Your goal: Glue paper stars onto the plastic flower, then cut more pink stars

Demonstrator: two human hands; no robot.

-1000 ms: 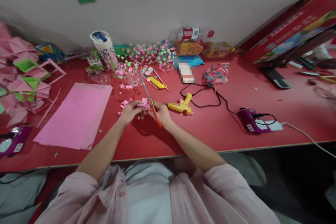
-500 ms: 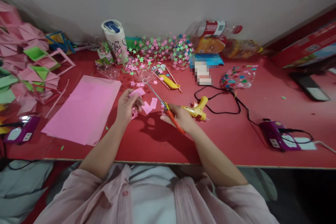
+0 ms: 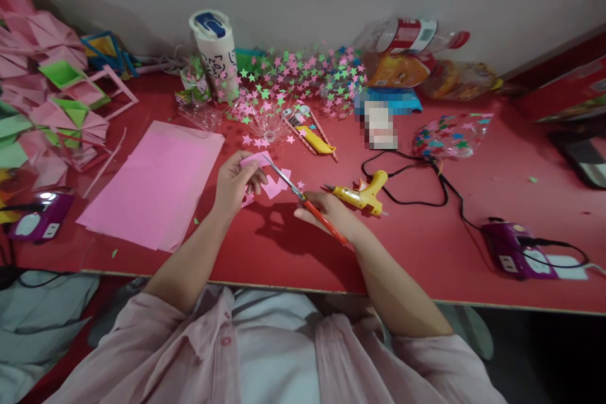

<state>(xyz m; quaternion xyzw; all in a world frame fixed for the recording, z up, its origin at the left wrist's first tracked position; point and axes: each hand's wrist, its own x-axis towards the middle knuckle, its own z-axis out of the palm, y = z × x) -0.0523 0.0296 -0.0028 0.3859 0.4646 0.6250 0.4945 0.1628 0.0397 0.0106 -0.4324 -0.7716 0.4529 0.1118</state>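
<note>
Between the thumb and fingers of my left hand (image 3: 235,182) is a small piece of pink paper (image 3: 256,159). My right hand (image 3: 330,214) is wrapped round a pair of scissors (image 3: 297,190) with red handles, whose blades point up and left. The blade tips meet the right edge of the held paper; whether they cut into it I cannot tell. Below the blades, several loose pink paper scraps (image 3: 272,187) lie on the red table (image 3: 265,252). A small pink star (image 3: 300,185) lies near the scissors' pivot.
Pink sheets (image 3: 151,186) lie left of my left hand. Right of my right hand is a yellow glue gun (image 3: 362,194) with a black cord. Clear plastic decorated with stars (image 3: 269,134), a yellow cutter (image 3: 316,140) and a white tumbler (image 3: 215,53) stand or lie behind.
The scissors' tips have come onto the edge of the pink paper, where before they were apart from it. The view has shifted slightly. Both hands keep their hold.
</note>
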